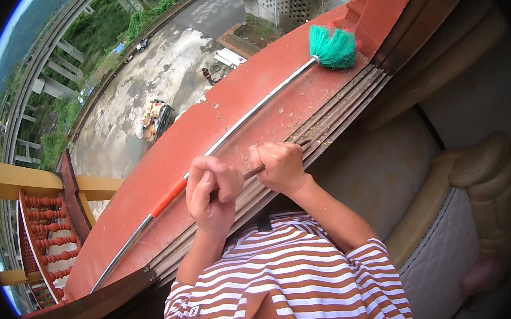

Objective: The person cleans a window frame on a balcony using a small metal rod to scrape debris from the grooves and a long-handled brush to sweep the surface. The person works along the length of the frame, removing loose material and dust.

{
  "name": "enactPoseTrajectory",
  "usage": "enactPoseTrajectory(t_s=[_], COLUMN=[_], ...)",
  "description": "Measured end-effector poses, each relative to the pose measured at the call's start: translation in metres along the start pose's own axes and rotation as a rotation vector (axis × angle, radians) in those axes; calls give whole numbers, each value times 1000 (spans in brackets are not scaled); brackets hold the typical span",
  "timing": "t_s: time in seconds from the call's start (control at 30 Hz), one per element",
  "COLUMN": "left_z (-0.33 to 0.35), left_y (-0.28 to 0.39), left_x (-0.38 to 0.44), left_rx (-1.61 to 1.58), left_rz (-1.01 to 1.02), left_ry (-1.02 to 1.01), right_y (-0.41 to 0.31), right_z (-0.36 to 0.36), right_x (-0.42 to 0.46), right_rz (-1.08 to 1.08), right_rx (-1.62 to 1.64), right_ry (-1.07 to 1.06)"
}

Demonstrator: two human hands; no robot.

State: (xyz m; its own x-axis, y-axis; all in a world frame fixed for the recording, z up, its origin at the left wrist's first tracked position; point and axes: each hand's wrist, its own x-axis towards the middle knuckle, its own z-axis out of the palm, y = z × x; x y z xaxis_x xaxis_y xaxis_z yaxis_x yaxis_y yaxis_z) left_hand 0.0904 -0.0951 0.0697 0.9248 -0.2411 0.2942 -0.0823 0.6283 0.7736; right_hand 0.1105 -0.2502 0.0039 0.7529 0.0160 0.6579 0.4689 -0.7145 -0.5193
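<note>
Both my hands grip a thin brown stick (pixel 253 172) over the sliding window track (pixel 332 116). My left hand (pixel 214 188) is closed round its near end; my right hand (pixel 280 166) holds it farther along, and its tip touches the dirty grooves. Dirt and bits of debris lie in the track. On the red sill (pixel 257 137) beyond rests a long metal pole (pixel 260 103) with an orange grip section (pixel 169 197) and a green bristle brush head (pixel 333 48) at its far end. My fingers hide part of the stick.
A sofa (pixel 440 239) stands inside the room at the right. The red sill's outer edge drops to a concrete yard (pixel 153 82) far below, with piled boxes (pixel 154 118). A red balustrade (pixel 51 232) and a yellow beam (pixel 16 180) are at the left.
</note>
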Motion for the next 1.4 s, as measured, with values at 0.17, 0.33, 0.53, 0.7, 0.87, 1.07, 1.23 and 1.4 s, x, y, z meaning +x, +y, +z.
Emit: enactPoseTrajectory(t_s=[0.17,0.33,0.53,0.7,0.87,1.07,1.23,1.4], left_z=[-7,-19,-22,-19,-12,-9,4,0], left_y=[26,0,9,-16,-29,-25,-51,-23], left_x=[4,5,10,14,9,9,32,22], left_rx=[-6,-40,-18,-49,13,-42,-11,21], left_rz=[60,9,9,-28,-20,-12,-99,-56], left_ry=[-108,-24,-120,-81,-116,-200,-149,-247], right_y=[-31,-7,-13,13,23,20,58,24], right_z=[10,9,13,1,-6,-14,-24,-19], right_x=[0,3,4,4,6,6,16,12], right_rz=[73,36,54,22,-21,27,8,34], right_rx=[31,-37,-63,-151,-108,-106,-173,-71], right_ry=[-19,-21,-13,-54,-1,-47,-24,15])
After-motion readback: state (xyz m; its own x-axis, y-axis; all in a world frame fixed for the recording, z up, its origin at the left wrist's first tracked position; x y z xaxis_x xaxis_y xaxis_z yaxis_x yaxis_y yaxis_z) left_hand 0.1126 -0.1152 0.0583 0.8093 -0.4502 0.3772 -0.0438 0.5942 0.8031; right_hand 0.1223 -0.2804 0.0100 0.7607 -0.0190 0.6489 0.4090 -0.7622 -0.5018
